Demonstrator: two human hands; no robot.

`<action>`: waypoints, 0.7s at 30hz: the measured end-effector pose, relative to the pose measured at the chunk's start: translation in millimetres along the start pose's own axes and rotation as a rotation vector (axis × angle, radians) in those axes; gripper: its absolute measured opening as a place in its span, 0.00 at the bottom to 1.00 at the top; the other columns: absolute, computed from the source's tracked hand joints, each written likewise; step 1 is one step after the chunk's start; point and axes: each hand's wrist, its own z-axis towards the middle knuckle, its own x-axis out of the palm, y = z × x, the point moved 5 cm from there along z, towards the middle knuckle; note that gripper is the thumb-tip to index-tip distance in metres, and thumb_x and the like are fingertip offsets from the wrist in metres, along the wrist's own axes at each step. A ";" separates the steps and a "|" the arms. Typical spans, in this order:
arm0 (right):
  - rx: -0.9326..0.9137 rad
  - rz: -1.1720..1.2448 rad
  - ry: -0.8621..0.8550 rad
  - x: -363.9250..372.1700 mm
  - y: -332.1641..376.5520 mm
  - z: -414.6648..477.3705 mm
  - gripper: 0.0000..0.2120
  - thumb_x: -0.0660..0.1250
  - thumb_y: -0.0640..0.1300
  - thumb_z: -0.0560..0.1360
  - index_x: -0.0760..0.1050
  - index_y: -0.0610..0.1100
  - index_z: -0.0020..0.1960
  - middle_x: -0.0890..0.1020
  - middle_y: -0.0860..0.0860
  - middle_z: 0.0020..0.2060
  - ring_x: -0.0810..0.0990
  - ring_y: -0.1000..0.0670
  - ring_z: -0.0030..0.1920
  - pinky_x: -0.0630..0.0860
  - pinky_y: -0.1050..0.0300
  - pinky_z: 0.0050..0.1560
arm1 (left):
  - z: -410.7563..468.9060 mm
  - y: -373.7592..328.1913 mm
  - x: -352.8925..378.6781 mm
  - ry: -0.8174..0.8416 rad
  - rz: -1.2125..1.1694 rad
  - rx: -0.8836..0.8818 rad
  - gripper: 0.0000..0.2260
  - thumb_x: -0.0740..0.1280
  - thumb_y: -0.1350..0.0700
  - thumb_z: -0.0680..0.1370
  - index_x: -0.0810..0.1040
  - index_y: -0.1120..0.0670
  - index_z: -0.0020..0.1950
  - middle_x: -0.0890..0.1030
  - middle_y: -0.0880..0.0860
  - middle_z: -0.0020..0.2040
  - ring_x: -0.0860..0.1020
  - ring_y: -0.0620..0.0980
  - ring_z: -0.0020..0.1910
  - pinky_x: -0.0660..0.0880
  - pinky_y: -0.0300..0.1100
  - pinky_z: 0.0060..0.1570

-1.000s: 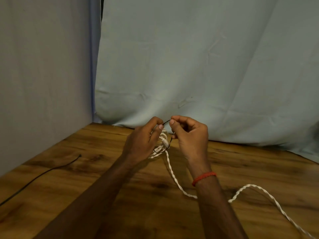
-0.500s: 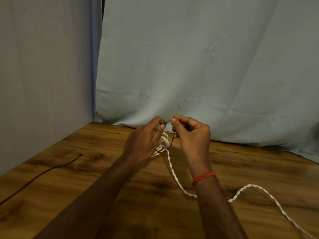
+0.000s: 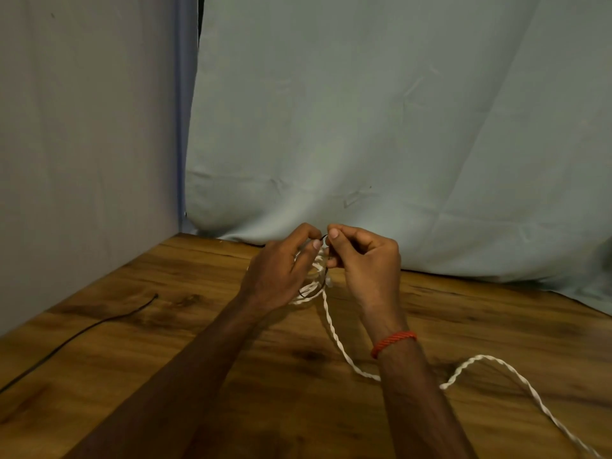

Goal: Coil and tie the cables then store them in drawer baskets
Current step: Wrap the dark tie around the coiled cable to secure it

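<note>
A white twisted cable lies on the wooden table. Its coiled part sits between my hands, and its loose tail runs off to the lower right. A thin black tie loops around the coil. My left hand pinches one end of the tie above the coil and also covers much of the coil. My right hand pinches the other end of the tie, fingertips nearly touching the left hand's. How the tie is knotted is hidden by the fingers.
A thin black cable lies on the table at the left, running to the left edge. Grey-blue cloth hangs behind the table and along the left side. No drawer basket is in view.
My fingertips have drawn a little closer together above the coil. The white cable's tail and the black cable on the left have not moved.
</note>
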 end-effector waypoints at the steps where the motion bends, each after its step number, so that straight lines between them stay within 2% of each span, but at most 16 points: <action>1: -0.014 -0.001 -0.001 -0.7 1.1 -0.2 0.05 0.73 0.40 0.76 0.85 0.43 0.52 0.86 0.49 0.36 0.84 0.51 0.31 0.83 0.58 0.37 | -0.1 0.2 0.3 0.001 -0.027 0.000 0.10 0.55 0.43 0.83 0.73 0.45 0.56 0.79 0.50 0.35 0.78 0.50 0.29 0.75 0.55 0.29; 7: -0.132 -0.137 0.010 -5.2 6.2 0.8 0.03 0.75 0.39 0.74 0.85 0.45 0.46 0.85 0.52 0.34 0.83 0.51 0.29 0.82 0.56 0.30 | -1.4 -3.2 1.4 0.014 -0.215 -0.025 0.07 0.59 0.48 0.85 0.75 0.46 0.54 0.78 0.52 0.36 0.77 0.54 0.32 0.74 0.57 0.34; 10: -0.113 -0.169 0.041 -1.4 4.4 -1.3 0.02 0.75 0.41 0.74 0.85 0.43 0.47 0.84 0.51 0.32 0.82 0.52 0.26 0.78 0.62 0.29 | -1.5 -7.2 0.5 0.013 -0.295 -0.026 0.07 0.59 0.51 0.85 0.77 0.49 0.55 0.82 0.49 0.42 0.81 0.49 0.40 0.78 0.50 0.40; 12: -0.068 -0.125 0.035 -1.2 3.3 -1.0 0.02 0.75 0.41 0.75 0.84 0.42 0.46 0.84 0.49 0.30 0.82 0.52 0.26 0.78 0.62 0.30 | -1.7 -8.0 0.6 0.025 -0.344 -0.044 0.06 0.61 0.53 0.84 0.78 0.50 0.56 0.83 0.48 0.44 0.83 0.46 0.43 0.79 0.48 0.43; 16: 0.019 -0.033 0.048 -3.7 0.6 1.7 0.02 0.74 0.41 0.75 0.84 0.42 0.46 0.85 0.47 0.31 0.83 0.49 0.28 0.81 0.56 0.33 | -1.2 -6.0 1.3 0.027 -0.366 -0.067 0.05 0.64 0.52 0.83 0.78 0.49 0.57 0.84 0.51 0.44 0.83 0.52 0.42 0.80 0.55 0.43; 18: -0.002 -0.059 0.054 -3.3 0.7 2.4 0.02 0.73 0.41 0.76 0.84 0.44 0.46 0.85 0.48 0.33 0.83 0.50 0.30 0.83 0.52 0.35 | -0.3 -6.1 0.8 0.021 -0.378 -0.063 0.04 0.65 0.53 0.83 0.79 0.49 0.56 0.84 0.50 0.44 0.83 0.52 0.42 0.80 0.54 0.44; 21: -0.103 -0.158 -0.012 -5.0 1.9 5.0 0.03 0.72 0.43 0.77 0.82 0.46 0.45 0.85 0.53 0.37 0.84 0.53 0.40 0.84 0.48 0.42 | 0.4 -4.7 0.9 0.024 -0.357 -0.066 0.03 0.66 0.54 0.81 0.79 0.48 0.53 0.82 0.46 0.45 0.82 0.48 0.43 0.79 0.47 0.44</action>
